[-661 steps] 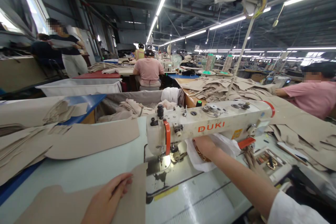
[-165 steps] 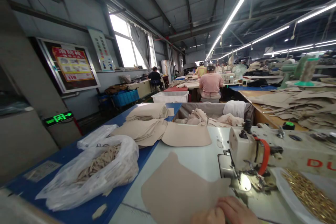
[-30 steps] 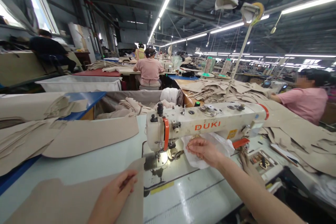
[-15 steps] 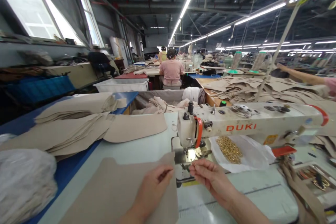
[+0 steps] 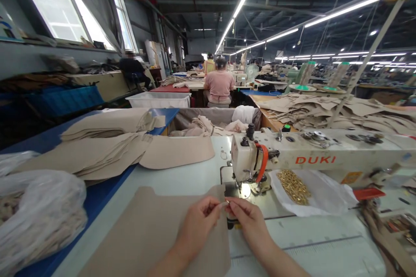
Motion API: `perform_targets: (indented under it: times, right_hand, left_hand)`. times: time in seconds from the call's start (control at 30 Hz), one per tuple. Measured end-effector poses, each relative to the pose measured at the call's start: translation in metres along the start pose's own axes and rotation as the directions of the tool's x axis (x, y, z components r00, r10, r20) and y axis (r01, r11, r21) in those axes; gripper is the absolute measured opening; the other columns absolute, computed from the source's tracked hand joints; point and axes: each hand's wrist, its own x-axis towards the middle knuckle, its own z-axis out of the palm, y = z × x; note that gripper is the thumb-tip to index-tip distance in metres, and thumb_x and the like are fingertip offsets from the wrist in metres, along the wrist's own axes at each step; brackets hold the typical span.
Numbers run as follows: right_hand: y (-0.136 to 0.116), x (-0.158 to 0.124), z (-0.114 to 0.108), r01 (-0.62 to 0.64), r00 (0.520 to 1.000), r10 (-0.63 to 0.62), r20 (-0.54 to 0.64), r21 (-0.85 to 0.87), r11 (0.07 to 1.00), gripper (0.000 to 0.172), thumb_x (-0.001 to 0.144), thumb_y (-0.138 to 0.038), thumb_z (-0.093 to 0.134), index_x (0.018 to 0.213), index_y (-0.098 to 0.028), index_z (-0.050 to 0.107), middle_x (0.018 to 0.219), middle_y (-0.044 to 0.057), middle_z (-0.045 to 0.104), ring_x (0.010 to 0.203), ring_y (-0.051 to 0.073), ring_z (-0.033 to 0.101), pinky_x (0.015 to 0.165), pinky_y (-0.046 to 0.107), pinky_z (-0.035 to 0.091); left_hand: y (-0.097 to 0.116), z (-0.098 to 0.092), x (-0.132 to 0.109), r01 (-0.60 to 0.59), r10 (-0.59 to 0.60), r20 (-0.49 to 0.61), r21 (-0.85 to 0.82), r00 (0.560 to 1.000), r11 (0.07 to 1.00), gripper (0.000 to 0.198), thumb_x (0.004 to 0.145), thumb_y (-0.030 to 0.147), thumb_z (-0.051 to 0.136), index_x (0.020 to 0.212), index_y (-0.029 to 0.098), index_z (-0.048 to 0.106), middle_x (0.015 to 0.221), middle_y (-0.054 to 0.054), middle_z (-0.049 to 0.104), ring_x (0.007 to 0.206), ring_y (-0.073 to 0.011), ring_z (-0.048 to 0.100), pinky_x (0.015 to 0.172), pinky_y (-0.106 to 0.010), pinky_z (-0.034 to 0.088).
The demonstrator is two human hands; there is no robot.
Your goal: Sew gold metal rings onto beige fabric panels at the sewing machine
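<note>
My left hand (image 5: pixel 199 220) pinches a small pale strip (image 5: pixel 223 204), its wrist above a large beige fabric panel (image 5: pixel 143 220). From the right, my right hand (image 5: pixel 248 220) closes finger and thumb on a tiny gold metal piece (image 5: pixel 227 201), mostly hidden by the fingertips. The strip and the metal piece meet between the two hands, just in front of the needle area of a white sewing machine (image 5: pixel 282 151). Right of the needle, a pile of gold metal fittings (image 5: pixel 294 187) lies on a white plastic sheet (image 5: pixel 325 194).
Stacked beige panels (image 5: pixel 107 156) lie on the left, with one panel (image 5: pixel 178 152) behind the needle. A clear plastic bag (image 5: pixel 45 216) bulges at the front left. Beyond the table stands a cloth-filled bin (image 5: pixel 201 117). A person in pink (image 5: pixel 219 86) sits farther back.
My hands were apart and have come together, the right moving left to the left hand. The pale strip now shows between them. The view has shifted slightly left.
</note>
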Motion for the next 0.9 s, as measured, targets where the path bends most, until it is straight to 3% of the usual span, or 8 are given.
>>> perform_targets:
  times: [0.13, 0.27, 0.37, 0.57, 0.63, 0.73, 0.83, 0.9]
  right_hand:
    - [0.0, 0.001, 0.002, 0.101, 0.994, -0.104, -0.044, -0.059, 0.993, 0.03, 0.068, -0.05, 0.071, 0.077, -0.022, 0.076, 0.078, 0.005, 0.07, 0.076, 0.022, 0.061, 0.072, 0.033, 0.048]
    - [0.002, 0.003, 0.004, 0.079, 0.994, -0.083, -0.065, -0.053, 0.995, 0.02, 0.067, -0.04, 0.07, 0.068, -0.02, 0.07, 0.063, 0.002, 0.064, 0.06, 0.017, 0.055, 0.057, 0.028, 0.044]
    - [0.001, 0.004, 0.004, 0.129, 0.99, -0.137, -0.035, -0.17, 0.977, 0.011, 0.07, -0.031, 0.063, 0.068, -0.02, 0.064, 0.061, -0.001, 0.06, 0.057, 0.015, 0.053, 0.055, 0.026, 0.042]
    - [-0.006, 0.001, 0.004, 0.331, 0.939, -0.33, 0.1, -0.527, 0.782, 0.012, 0.073, -0.013, 0.051, 0.072, -0.021, 0.061, 0.068, 0.0, 0.058, 0.064, 0.016, 0.055, 0.06, 0.025, 0.042]
    - [-0.008, -0.001, 0.002, 0.342, 0.938, -0.317, 0.139, -0.507, 0.791, 0.014, 0.076, -0.013, 0.052, 0.078, -0.02, 0.063, 0.074, 0.002, 0.061, 0.069, 0.016, 0.056, 0.063, 0.026, 0.043]
    - [-0.011, 0.0, -0.002, 0.243, 0.969, -0.211, 0.127, -0.359, 0.901, 0.013, 0.079, -0.02, 0.054, 0.084, -0.021, 0.066, 0.079, 0.003, 0.064, 0.072, 0.017, 0.058, 0.065, 0.026, 0.044]
    - [-0.01, 0.006, -0.005, 0.079, 0.993, -0.062, 0.099, -0.176, 0.981, 0.003, 0.071, -0.023, 0.065, 0.071, -0.02, 0.066, 0.066, -0.001, 0.061, 0.062, 0.014, 0.053, 0.059, 0.024, 0.04]
    - [-0.009, 0.012, -0.005, 0.013, 0.992, -0.001, 0.125, -0.1, 0.995, 0.009, 0.065, -0.024, 0.071, 0.065, -0.019, 0.063, 0.058, -0.003, 0.058, 0.055, 0.011, 0.048, 0.053, 0.023, 0.036]
  left_hand:
    - [0.003, 0.0, 0.001, 0.015, -0.015, 0.017, -0.009, 1.0, 1.0, 0.024, 0.073, 0.041, 0.055, 0.062, 0.019, 0.056, 0.052, 0.005, 0.05, 0.048, -0.0129, 0.047, 0.05, -0.024, 0.037]
    - [0.006, 0.0, 0.0, 0.023, -0.024, 0.019, 0.016, 1.0, 1.0, 0.023, 0.073, 0.04, 0.053, 0.062, 0.02, 0.055, 0.052, 0.005, 0.049, 0.048, -0.013, 0.046, 0.05, -0.024, 0.037]
    - [0.005, 0.001, -0.001, 0.015, -0.016, 0.022, 0.046, 1.0, 0.999, 0.023, 0.073, 0.04, 0.053, 0.063, 0.02, 0.055, 0.051, 0.006, 0.047, 0.049, -0.013, 0.045, 0.05, -0.024, 0.035]
    - [0.0, 0.0, -0.003, -0.1, 0.095, 0.046, 0.138, 0.994, 0.985, 0.023, 0.077, 0.037, 0.05, 0.068, 0.02, 0.061, 0.061, 0.002, 0.057, 0.06, -0.0158, 0.052, 0.058, -0.025, 0.04]
    - [0.0, 0.0, -0.003, -0.104, 0.1, 0.04, 0.141, 0.994, 0.985, 0.023, 0.078, 0.037, 0.05, 0.07, 0.02, 0.063, 0.063, 0.001, 0.059, 0.061, -0.0162, 0.053, 0.059, -0.025, 0.04]
    - [0.0, -0.001, -0.002, -0.083, 0.078, 0.059, 0.073, 0.995, 0.994, 0.024, 0.08, 0.039, 0.05, 0.076, 0.02, 0.064, 0.061, 0.002, 0.057, 0.058, -0.0157, 0.052, 0.057, -0.025, 0.041]
    - [-0.003, 0.0, 0.0, -0.074, 0.077, 0.104, -0.032, 0.992, 0.997, 0.023, 0.08, 0.038, 0.051, 0.085, 0.019, 0.062, 0.065, 0.002, 0.058, 0.058, -0.0152, 0.053, 0.058, -0.026, 0.043]
    - [-0.006, 0.0, 0.002, -0.065, 0.075, 0.116, -0.088, 0.99, 0.994, 0.022, 0.079, 0.037, 0.052, 0.09, 0.019, 0.059, 0.068, 0.002, 0.06, 0.059, -0.0151, 0.054, 0.059, -0.026, 0.043]
